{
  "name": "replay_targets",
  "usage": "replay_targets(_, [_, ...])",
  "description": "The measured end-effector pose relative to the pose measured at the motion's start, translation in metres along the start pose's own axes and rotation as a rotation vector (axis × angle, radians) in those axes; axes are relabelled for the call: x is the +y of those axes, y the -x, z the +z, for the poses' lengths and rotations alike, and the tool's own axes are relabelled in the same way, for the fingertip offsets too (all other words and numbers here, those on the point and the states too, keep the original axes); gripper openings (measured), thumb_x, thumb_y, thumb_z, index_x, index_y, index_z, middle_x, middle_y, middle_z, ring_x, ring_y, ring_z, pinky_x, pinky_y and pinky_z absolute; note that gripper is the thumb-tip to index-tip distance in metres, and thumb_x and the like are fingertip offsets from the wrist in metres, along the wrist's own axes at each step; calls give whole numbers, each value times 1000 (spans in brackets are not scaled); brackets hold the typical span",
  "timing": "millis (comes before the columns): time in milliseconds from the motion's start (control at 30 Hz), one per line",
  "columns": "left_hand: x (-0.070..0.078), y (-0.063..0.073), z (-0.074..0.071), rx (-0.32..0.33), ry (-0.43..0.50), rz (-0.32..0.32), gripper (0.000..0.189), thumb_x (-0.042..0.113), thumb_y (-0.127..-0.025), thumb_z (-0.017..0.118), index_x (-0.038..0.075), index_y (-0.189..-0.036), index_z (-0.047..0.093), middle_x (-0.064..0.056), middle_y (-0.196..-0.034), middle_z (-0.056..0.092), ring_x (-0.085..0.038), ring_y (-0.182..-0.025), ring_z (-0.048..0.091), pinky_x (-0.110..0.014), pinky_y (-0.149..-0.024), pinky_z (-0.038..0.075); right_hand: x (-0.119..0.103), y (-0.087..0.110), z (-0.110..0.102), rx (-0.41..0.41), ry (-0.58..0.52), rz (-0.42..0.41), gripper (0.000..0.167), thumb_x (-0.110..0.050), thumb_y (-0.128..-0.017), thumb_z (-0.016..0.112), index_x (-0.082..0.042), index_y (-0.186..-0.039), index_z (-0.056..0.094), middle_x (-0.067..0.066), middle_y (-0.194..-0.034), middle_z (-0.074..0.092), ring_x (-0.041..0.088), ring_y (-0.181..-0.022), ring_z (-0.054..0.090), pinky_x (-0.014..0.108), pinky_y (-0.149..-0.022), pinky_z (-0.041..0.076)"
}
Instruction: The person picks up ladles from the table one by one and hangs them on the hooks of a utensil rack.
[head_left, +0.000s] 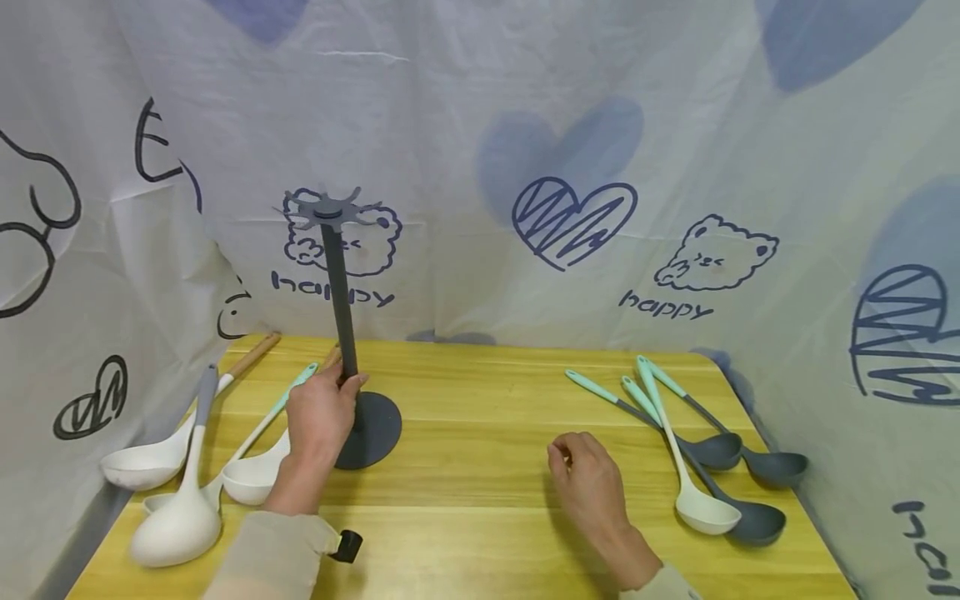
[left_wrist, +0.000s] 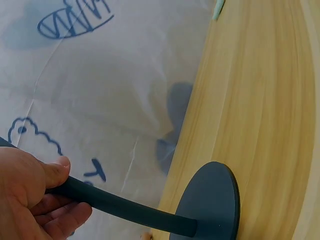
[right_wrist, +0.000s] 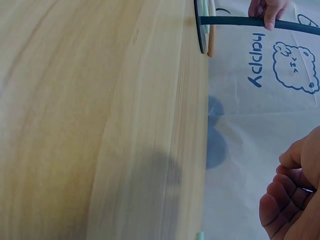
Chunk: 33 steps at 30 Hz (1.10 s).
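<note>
My left hand (head_left: 322, 408) grips the lower pole of a dark grey utensil stand (head_left: 339, 292). The stand has a round flat base and a ring of hooks at its top. In the left wrist view, thumb and fingers (left_wrist: 65, 217) wrap the pole above the base (left_wrist: 212, 200). My right hand (head_left: 588, 483) hovers over the middle right of the table with loosely curled fingers, holding nothing. Nearest to it lie several ladles with mint handles, among them a cream ladle (head_left: 707, 510) over a dark grey ladle (head_left: 757, 523).
On the left of the wooden table (head_left: 480, 533) lie several white ladles, one with a grey handle (head_left: 180, 533) and one with a wooden handle (head_left: 142, 465). Another white ladle (head_left: 255, 479) is partly behind my left arm. Printed cloth (head_left: 465, 167) hangs around the back and sides.
</note>
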<state>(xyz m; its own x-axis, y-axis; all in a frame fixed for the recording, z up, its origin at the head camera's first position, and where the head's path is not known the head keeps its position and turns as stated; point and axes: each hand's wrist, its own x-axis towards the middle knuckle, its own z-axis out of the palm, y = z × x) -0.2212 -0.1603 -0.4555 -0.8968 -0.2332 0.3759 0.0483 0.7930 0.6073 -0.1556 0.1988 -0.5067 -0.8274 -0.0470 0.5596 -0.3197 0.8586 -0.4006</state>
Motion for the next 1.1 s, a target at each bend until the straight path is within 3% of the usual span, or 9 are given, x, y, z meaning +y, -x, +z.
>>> replay_targets(400, [31, 14, 17, -51, 26, 39, 25, 27, -99, 76, 3, -103, 81, -14, -82, 78, -33, -68, 72, -47, -60, 57, 0, 2, -1, -12, 0, 21, 8, -6, -92, 80, -6, -88, 73, 3, -82, 67, 13, -72, 64, 28, -61, 55])
replay_targets(800, [69, 31, 45, -96, 106, 99, 25, 30, -97, 78, 6, -99, 81, -8, -78, 76, -21, -62, 67, -36, -55, 55, 1, 2, -2, 1, 0, 14, 8, -6, -92, 80, -6, -88, 73, 2, -82, 67, 13, -72, 64, 29, -62, 56])
replay_targets(933, [82, 37, 53, -114, 127, 134, 25, 32, -97, 78, 7, -99, 82, -6, -76, 76, -20, -61, 68, -35, -55, 57, 2, 1, -3, 6, -8, 13, 7, -5, -92, 79, -6, -88, 73, 3, -82, 67, 14, -72, 64, 29, -62, 56])
replay_targets(1100, [96, 44, 63, -135, 140, 145, 26, 33, -96, 78, 9, -105, 83, -6, -84, 80, -25, -71, 76, -39, -63, 63, 2, 0, -6, 8, -20, 31, 6, -5, -92, 79, -5, -88, 74, 3, -83, 67, 13, -73, 64, 29, -62, 56])
